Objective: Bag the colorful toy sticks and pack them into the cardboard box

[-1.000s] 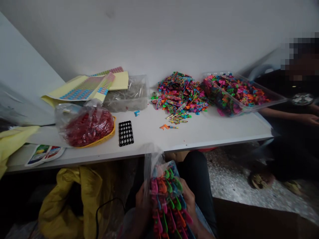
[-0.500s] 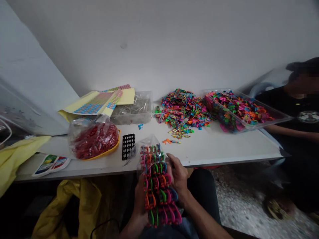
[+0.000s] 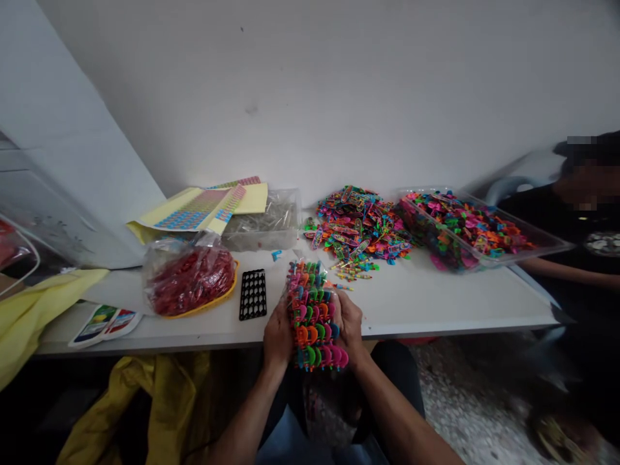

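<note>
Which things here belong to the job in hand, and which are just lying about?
In hand:
Stacked rows of multicoloured plastic pieces, held between left hand and right hand

Apparently just lying about, as neither hand touches them:
Flat black perforated rack
Dark red material in a clear plastic bag
Pale yellow sheets with coloured printing
Crumpled dark-yellow sheeting, lower left

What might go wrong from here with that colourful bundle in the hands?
Two risks, as I judge it:
1. The left hand and right hand hold the colourful bundle from its sides, near the front edge of the table; if the grip loosens, it might slip down toward the lap.
2. Small loose pieces lie just beyond the right hand, so a sideways sweep might scatter them.
</note>
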`<state>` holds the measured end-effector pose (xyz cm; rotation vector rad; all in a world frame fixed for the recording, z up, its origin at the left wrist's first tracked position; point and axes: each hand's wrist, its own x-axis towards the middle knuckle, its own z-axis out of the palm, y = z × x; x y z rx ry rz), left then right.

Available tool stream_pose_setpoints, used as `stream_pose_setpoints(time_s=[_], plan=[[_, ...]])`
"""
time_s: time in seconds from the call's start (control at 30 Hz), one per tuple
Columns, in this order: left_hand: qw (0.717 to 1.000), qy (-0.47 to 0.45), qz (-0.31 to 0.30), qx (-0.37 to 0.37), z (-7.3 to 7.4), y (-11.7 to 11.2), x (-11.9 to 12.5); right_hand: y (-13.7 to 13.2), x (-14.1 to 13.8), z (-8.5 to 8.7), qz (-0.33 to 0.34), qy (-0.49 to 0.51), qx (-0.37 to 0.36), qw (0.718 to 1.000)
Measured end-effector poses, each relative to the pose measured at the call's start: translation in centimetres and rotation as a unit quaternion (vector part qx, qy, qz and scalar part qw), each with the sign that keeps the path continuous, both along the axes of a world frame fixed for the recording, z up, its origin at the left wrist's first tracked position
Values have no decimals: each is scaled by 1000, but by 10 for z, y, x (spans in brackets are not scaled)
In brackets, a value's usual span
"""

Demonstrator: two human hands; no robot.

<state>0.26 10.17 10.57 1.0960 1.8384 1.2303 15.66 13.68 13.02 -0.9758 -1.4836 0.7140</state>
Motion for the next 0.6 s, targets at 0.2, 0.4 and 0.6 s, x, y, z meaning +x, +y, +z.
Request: stream_pose_setpoints(time_s=[0.2,0.4,0.6], plan=[[976,218,17,2,25,14,-16,29,-14,-1,-46,-34,63,996],[915,266,53,298,26,23,-30,30,-12,2,-31,-84,185,979],[979,57,8,194,41,3,-28,-3,-7,-5,52,-29,33,998]])
